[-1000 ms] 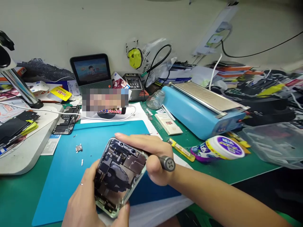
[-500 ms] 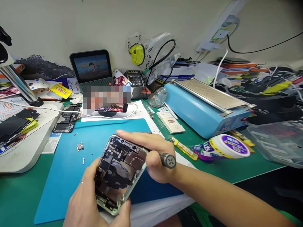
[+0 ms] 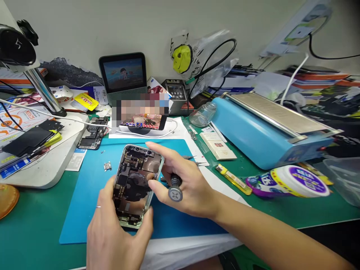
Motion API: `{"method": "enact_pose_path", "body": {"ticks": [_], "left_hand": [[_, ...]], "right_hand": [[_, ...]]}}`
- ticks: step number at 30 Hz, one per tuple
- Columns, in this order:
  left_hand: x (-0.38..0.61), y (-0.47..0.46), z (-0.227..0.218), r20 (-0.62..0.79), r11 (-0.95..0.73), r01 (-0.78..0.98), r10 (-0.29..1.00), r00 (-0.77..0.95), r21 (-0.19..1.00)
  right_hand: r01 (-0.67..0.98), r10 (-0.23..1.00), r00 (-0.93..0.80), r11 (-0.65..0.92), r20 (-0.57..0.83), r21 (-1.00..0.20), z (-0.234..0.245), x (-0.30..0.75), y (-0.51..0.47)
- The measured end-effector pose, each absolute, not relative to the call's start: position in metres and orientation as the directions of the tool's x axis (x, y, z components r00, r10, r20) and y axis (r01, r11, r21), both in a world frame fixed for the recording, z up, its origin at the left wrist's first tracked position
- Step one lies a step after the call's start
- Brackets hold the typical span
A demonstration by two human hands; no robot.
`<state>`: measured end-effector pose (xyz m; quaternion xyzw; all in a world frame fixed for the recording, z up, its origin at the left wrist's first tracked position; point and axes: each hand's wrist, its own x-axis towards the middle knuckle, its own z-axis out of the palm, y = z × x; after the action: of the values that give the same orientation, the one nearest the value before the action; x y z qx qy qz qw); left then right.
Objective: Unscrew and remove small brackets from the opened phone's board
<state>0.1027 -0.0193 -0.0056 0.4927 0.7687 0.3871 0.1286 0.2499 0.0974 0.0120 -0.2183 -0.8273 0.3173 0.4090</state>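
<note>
An opened smartphone (image 3: 137, 187), its inner boards and brackets showing, is tilted up above the blue mat (image 3: 84, 210). My left hand (image 3: 118, 228) grips its lower end, thumb on the right edge and fingers along the left. My right hand (image 3: 185, 180) is closed round a dark grey screwdriver (image 3: 176, 193), whose cross-marked end cap faces me. Its fingers and thumb also touch the phone's upper right edge. The screwdriver's tip is hidden by the hand. A small metal part (image 3: 107, 166) lies on the mat to the left of the phone.
Behind the mat a propped phone (image 3: 157, 123) plays video near a smart display (image 3: 123, 75). A blue machine (image 3: 253, 138), a yellow cutter (image 3: 233, 179) and a purple-white tub (image 3: 287, 182) stand right. Another opened phone (image 3: 94, 133) lies left, beside a white stand base (image 3: 50, 172).
The view has turned left, so the scene sits further right. The phone is held more upright and squarely towards me. My right thumb has moved in over the phone's right edge.
</note>
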Motion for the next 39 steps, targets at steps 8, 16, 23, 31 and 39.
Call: {"method": "enact_pose_path", "body": {"ticks": [8,16,23,31,39], "left_hand": [[0.102,-0.02,-0.007,0.219,0.183,0.696,0.868,-0.447,0.694],[0.1,-0.019,-0.01,0.26,0.134,0.726,0.877,-0.404,0.674],[0.099,-0.02,-0.016,0.333,0.094,0.789,0.871,-0.361,0.608],[0.099,-0.019,-0.018,0.353,0.089,0.813,0.87,-0.344,0.575],[0.099,-0.02,-0.017,0.324,0.097,0.79,0.876,-0.356,0.605]], "right_hand": [[0.194,0.697,-0.496,0.671,0.518,-0.716,0.005,0.248,0.097],[0.179,0.697,-0.535,0.646,0.478,-0.742,0.007,0.253,0.097],[0.188,0.715,-0.487,0.647,0.501,-0.739,0.004,0.246,0.098],[0.208,0.706,-0.486,0.667,0.516,-0.716,0.005,0.247,0.097],[0.184,0.685,-0.497,0.683,0.533,-0.707,0.008,0.248,0.097]]}}
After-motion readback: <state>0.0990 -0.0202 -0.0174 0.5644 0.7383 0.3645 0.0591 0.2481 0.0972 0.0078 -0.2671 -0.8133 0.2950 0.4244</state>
